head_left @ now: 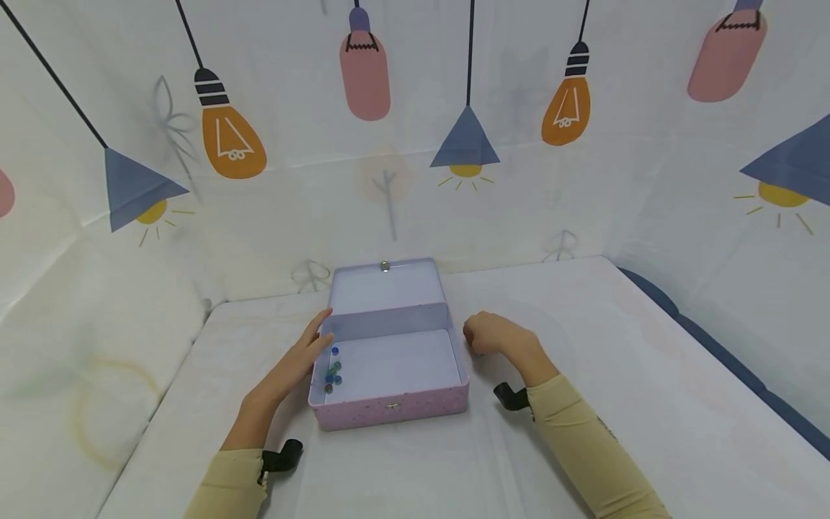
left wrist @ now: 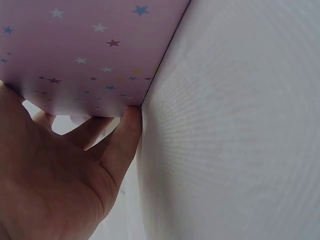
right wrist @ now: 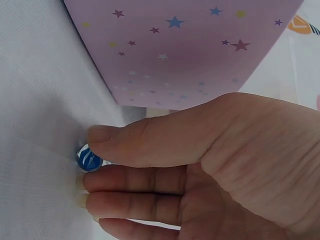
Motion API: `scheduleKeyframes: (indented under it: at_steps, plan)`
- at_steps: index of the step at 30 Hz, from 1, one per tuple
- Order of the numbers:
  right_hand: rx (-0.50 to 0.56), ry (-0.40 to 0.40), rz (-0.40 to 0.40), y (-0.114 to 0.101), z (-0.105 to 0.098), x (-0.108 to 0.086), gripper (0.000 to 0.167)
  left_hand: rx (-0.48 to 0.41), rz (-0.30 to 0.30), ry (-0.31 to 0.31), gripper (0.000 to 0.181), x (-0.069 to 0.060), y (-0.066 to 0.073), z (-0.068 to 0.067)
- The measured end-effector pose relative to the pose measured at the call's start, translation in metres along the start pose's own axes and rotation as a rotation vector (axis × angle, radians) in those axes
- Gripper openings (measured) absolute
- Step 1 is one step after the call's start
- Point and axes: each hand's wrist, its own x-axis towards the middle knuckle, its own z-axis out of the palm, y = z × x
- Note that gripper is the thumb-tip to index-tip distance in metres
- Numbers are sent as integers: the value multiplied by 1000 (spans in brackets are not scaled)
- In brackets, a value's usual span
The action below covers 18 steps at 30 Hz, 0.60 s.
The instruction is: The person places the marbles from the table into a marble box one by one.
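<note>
A pink tin box (head_left: pixel 395 409) with printed stars stands on the white table, its lid (head_left: pixel 389 285) raised at the back. Several small glass marbles (head_left: pixel 333 376) lie along the left side of its floor. My left hand (head_left: pixel 292 367) grips the box's left wall, thumb over the rim and fingers along the outside, as the left wrist view shows the fingers (left wrist: pixel 125 135) against the starred side. Beyond the right wall, my right hand (head_left: pixel 502 339) is down at the tabletop. It pinches a blue marble (right wrist: pixel 90 159) between thumb and fingertips.
White cloth (head_left: pixel 583 324) covers the table. Behind it hangs a curtain (head_left: pixel 292 209) printed with lamps and bulbs. A dark blue padded edge (head_left: pixel 726 353) runs along the right. Each wrist carries a black camera mount (head_left: pixel 511 396).
</note>
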Motion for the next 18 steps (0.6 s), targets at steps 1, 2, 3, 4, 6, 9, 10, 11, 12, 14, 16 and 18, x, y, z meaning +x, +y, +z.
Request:
scheduleKeyframes:
  at_steps: [1,2,3,4,6,9,10,11,12,14,16,18]
  plan:
    - [-2,-1,2,0,0,0,13,1,6,-2,61,0,-1,0]
    - [-2,-3,6,0,1,0,13,2,11,-3,61,0,-1,0]
    - [-6,-4,12,-1,1,0,14,4,16,-4,61,0,-2,0]
    - [-8,-4,18,-1,1,1,14,5,19,-2,62,0,-2,0]
    - [-6,-7,33,0,3,2,14,5,24,0,62,0,-2,0]
    - [-16,-6,36,3,5,5,14,10,21,3,62,1,-1,0]
    - [-17,-6,36,4,5,5,14,7,17,5,61,1,-1,1]
    - [-19,-6,35,4,6,6,14,7,16,4,61,1,-1,1]
    - [-24,-5,36,5,6,6,14,5,14,5,61,1,-1,1]
    - [-26,-4,29,4,5,6,14,0,11,8,60,1,-1,1]
    - [-23,1,22,4,4,5,14,-1,16,7,61,1,-2,2]
    - [-24,8,10,4,3,5,15,0,19,8,62,1,-3,2]
